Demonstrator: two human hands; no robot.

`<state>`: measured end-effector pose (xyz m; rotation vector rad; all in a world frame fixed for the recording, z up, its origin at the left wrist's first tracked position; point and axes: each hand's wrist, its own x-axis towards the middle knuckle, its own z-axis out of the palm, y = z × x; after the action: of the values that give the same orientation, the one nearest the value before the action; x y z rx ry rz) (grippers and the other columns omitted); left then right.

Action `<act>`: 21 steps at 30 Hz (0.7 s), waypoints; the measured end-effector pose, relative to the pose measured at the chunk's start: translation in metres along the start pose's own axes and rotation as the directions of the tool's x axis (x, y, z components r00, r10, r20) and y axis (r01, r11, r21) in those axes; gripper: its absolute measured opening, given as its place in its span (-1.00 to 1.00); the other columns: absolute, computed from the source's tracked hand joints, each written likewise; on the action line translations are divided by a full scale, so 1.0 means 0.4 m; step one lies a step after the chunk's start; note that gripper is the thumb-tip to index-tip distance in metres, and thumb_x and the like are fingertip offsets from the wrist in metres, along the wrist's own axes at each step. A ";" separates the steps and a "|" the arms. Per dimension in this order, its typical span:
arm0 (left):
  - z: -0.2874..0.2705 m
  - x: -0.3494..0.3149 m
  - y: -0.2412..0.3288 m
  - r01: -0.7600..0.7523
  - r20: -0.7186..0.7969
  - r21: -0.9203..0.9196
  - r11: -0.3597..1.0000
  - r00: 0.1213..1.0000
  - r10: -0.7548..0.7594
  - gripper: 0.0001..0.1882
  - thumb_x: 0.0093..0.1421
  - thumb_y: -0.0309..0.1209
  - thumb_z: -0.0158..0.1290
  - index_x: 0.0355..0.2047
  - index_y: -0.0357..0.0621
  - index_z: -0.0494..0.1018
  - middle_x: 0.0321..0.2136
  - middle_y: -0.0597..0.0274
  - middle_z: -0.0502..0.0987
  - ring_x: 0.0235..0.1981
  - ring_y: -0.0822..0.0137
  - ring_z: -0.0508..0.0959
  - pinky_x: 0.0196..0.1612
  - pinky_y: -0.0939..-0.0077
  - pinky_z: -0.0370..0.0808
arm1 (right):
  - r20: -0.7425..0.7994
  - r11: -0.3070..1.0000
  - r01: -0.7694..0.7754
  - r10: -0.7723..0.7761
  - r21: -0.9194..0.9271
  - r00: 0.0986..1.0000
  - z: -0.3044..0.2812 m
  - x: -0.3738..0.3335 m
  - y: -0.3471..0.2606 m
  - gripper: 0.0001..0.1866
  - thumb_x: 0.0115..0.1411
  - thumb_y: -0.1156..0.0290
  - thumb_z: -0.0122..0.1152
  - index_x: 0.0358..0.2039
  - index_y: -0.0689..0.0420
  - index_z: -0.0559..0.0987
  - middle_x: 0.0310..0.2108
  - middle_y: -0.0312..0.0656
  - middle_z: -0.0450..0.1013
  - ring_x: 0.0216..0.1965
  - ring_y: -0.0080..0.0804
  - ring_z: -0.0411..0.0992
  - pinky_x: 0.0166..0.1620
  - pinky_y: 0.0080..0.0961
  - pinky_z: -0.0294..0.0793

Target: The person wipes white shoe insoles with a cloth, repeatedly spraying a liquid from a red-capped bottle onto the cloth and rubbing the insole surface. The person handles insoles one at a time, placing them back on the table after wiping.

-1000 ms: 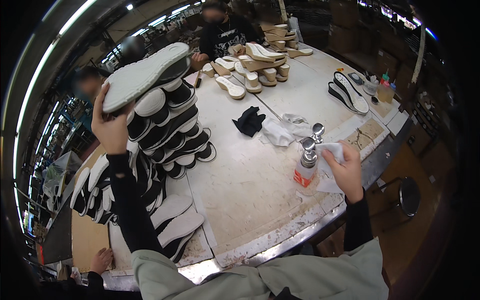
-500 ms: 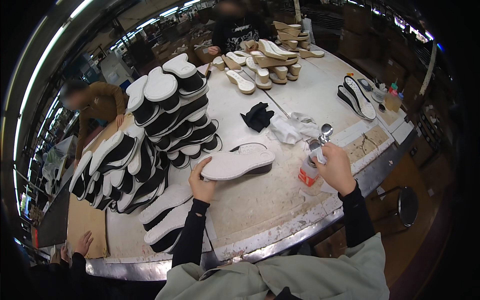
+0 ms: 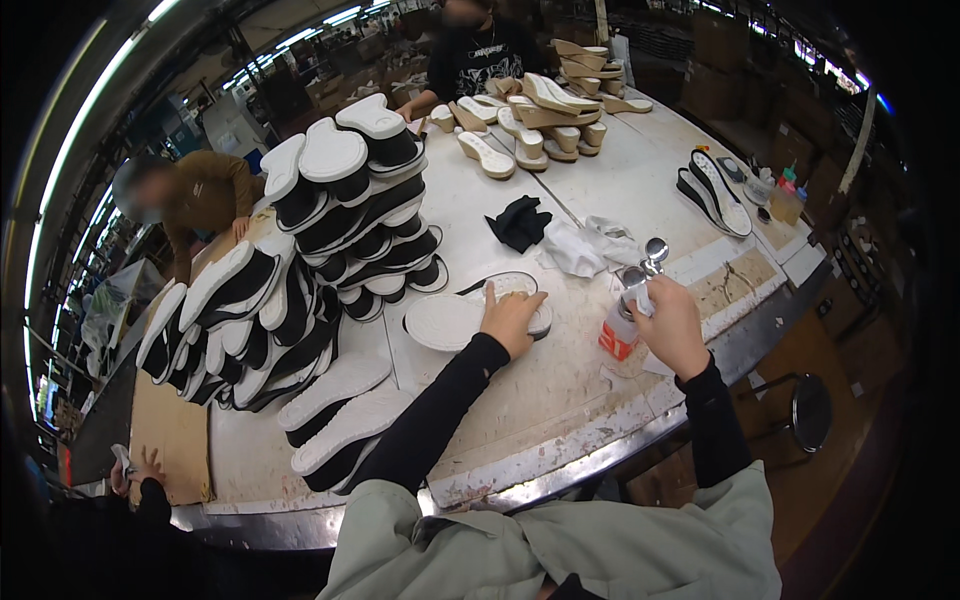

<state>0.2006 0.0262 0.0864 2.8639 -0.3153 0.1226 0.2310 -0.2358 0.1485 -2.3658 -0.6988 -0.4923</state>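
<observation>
Across the end of a shoe sole [image 3: 437, 322], white on its upper face with a dark side, lies my left hand [image 3: 513, 322], thumb and fingers gripping its edges. A second sole [image 3: 515, 283] lies just behind it, partly hidden. My right hand [image 3: 668, 325] pinches a small white cloth [image 3: 638, 297] at the mouth of a clear bottle [image 3: 618, 335] with a red label. The bottle's shiny metal lid [image 3: 655, 250] is tipped up. Near my left forearm, two loose white-and-black soles [image 3: 345, 440] rest on the table.
Tall stacks of white-and-black soles [image 3: 345, 210] stand at the left. A black cloth [image 3: 520, 223] and white rags [image 3: 590, 245] lie mid-table. Tan wedge soles [image 3: 555, 120] pile up at the back; a sole pair [image 3: 715, 195] and small bottles [image 3: 788, 200] sit far right. Other people stand around.
My left hand has moved from the sole's left end to its right end, and the sole now lies lower on the table. My right hand stays at the bottle with the cloth.
</observation>
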 end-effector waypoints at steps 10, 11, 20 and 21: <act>-0.182 -0.333 0.152 -0.557 0.168 -0.055 0.829 0.813 0.558 -0.37 -0.13 -0.60 0.16 -0.01 0.29 0.49 0.29 0.21 0.25 0.36 0.10 0.17 0.33 -0.36 -0.07 | -0.152 0.898 0.017 0.055 0.439 0.987 -0.114 -0.033 -0.082 -0.90 0.09 0.55 0.31 -0.42 0.32 0.59 -0.57 -0.20 0.36 -0.54 -0.44 0.32 -0.45 -0.48 0.23; -0.185 -0.380 0.132 -0.474 0.288 -0.051 0.879 0.836 0.467 -0.32 -0.13 -0.58 0.19 0.04 0.32 0.47 0.33 0.18 0.17 0.37 0.07 0.13 0.33 -0.35 -0.08 | -0.112 0.892 0.022 0.032 0.452 0.993 -0.111 -0.039 -0.094 -0.89 0.09 0.54 0.31 -0.42 0.33 0.59 -0.57 -0.22 0.36 -0.54 -0.48 0.32 -0.45 -0.49 0.23; 0.000 -0.624 0.046 0.260 -0.028 -0.754 0.603 0.905 -0.425 0.14 -0.22 -0.14 0.47 0.33 -0.23 0.13 0.32 -0.23 0.12 0.36 -0.01 0.15 0.36 0.08 0.03 | 0.337 0.690 -0.166 -0.120 0.705 0.934 0.101 -0.173 -0.204 -0.87 0.10 0.51 0.33 -0.44 0.32 0.58 -0.54 -0.23 0.41 -0.49 -0.50 0.38 -0.44 -0.52 0.29; 0.059 -0.624 0.048 0.268 -0.108 -0.754 0.600 0.850 -0.515 0.16 -0.26 -0.04 0.47 0.27 -0.35 0.18 0.28 -0.18 0.22 0.35 0.01 0.18 0.34 0.03 0.02 | 0.348 0.667 -0.137 -0.194 0.733 0.917 0.136 -0.182 -0.235 -0.85 0.10 0.49 0.34 -0.44 0.31 0.58 -0.53 -0.19 0.42 -0.48 -0.40 0.39 -0.42 -0.47 0.31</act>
<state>-0.0454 0.0526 0.0407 1.9983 0.3064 0.2954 0.1276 -0.1635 0.1145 -1.6445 -0.9054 0.2770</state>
